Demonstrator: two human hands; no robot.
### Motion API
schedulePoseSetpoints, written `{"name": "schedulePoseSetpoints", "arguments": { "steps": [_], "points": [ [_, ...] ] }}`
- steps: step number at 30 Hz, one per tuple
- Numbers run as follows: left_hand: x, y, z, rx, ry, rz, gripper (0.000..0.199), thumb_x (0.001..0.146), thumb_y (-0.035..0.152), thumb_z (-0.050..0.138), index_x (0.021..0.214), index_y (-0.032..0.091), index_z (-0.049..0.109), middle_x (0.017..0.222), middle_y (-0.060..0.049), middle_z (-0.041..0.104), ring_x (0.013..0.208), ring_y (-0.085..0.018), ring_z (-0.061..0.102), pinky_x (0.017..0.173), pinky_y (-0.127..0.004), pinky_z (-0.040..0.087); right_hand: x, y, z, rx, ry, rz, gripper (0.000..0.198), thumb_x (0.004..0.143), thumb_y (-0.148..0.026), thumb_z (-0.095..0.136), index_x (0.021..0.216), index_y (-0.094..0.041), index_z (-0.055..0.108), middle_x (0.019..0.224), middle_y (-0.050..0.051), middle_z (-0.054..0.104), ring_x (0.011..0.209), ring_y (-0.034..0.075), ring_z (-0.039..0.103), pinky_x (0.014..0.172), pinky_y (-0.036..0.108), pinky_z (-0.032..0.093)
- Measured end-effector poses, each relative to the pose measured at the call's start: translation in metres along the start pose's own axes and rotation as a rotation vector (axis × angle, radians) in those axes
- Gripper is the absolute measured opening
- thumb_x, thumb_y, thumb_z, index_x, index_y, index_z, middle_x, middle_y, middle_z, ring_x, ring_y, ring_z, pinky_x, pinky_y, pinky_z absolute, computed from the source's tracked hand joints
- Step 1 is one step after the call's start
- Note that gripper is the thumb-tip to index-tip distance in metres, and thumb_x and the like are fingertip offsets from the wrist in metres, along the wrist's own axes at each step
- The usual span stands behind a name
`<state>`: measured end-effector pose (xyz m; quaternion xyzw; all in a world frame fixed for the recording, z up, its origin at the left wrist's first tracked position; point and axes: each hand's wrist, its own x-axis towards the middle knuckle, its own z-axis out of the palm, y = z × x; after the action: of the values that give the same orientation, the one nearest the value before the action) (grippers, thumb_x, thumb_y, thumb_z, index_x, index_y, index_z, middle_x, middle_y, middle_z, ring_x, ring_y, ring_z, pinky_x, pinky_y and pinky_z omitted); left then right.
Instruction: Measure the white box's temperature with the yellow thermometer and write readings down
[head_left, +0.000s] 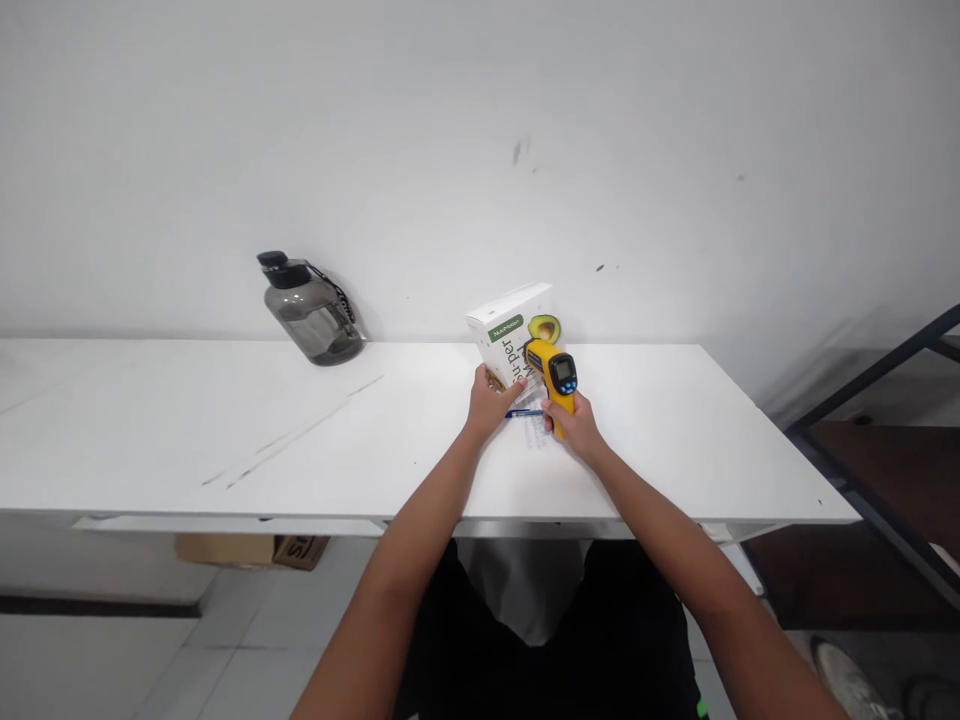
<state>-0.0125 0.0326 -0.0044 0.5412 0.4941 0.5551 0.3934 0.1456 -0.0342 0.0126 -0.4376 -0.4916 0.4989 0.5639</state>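
A white carton (507, 333) with green lettering and an avocado picture stands upright near the back of the white table (225, 430). My left hand (489, 401) rests against its lower front, gripping it. My right hand (574, 423) holds a yellow and black infrared thermometer gun (553, 375) by its handle, with the nozzle close to the carton's face and its display turned toward me. A small blue-tipped item (525, 413) lies on the table between my hands, beside a faint printed sheet.
A smoky grey water jug (311, 310) with a black lid leans against the wall at back left. A dark metal shelf frame (885, 440) stands right of the table. A cardboard box (251, 550) sits on the floor underneath.
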Motion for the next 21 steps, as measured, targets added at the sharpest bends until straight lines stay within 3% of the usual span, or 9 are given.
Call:
{"name": "schedulePoseSetpoints", "arguments": {
  "steps": [21],
  "points": [
    [0.0013,-0.0025,-0.0023,-0.015,-0.012,0.031,0.064,0.067,0.044,0.082,0.117,0.021,0.049,0.118,-0.009,0.064,0.105,-0.021,0.064,0.086,-0.035,0.053,0.0016,-0.0041,-0.003,0.084,-0.039,0.045,0.05,0.067,-0.044,0.075,0.105,-0.017,0.058,0.058,-0.006,0.057,0.046,0.011,0.052,0.047,0.026,0.044]
  ]
}}
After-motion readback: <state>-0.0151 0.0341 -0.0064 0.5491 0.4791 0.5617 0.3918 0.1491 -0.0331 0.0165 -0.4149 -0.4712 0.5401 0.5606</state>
